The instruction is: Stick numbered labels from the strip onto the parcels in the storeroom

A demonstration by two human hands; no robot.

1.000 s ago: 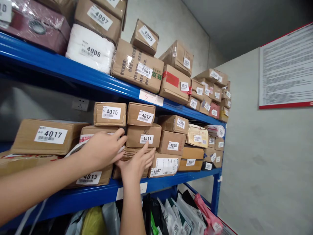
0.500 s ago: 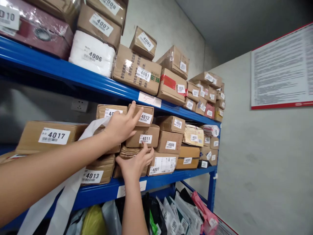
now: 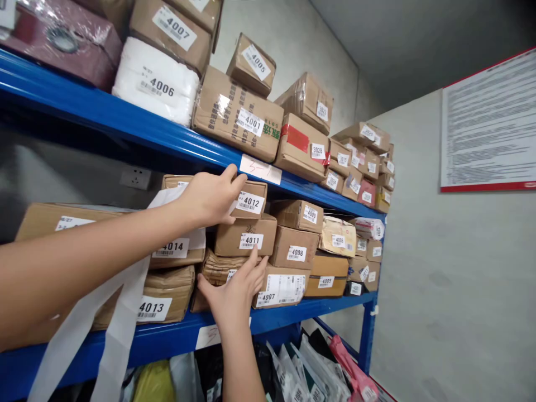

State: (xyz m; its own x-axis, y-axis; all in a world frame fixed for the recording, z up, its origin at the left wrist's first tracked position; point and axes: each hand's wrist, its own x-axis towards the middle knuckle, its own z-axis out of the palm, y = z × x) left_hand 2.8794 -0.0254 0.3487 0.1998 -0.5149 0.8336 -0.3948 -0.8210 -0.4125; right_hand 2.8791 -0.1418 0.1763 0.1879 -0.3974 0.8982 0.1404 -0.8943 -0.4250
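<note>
My left hand (image 3: 213,196) reaches in from the left, its bent fingertips at the left side of the small carton labelled 4012 (image 3: 251,202). A long white paper strip (image 3: 115,340) runs up behind that hand and hangs down in two lengths; the hand seems to hold it, though the grip is partly hidden. Lower down, my right hand (image 3: 237,290) is open with fingers spread. Its fingertips reach the lower edge of the carton labelled 4011 (image 3: 234,237), and its thumb lies by the crumpled brown parcel (image 3: 220,262) beneath. That parcel's label is mostly covered.
Cartons labelled 4014 (image 3: 184,254) and 4013 (image 3: 176,296) sit left of my hands, 4008 (image 3: 287,245) and 4007 (image 3: 288,282) right. The upper blue shelf beam (image 3: 167,134) passes just above my left hand. Bagged parcels (image 3: 301,368) stand below. A wall notice (image 3: 486,123) hangs right.
My left hand has drawn its spread fingers together and shifted slightly at the 4012 carton. The right hand stays spread at the stack. The view has shifted, and label 4014 now shows.
</note>
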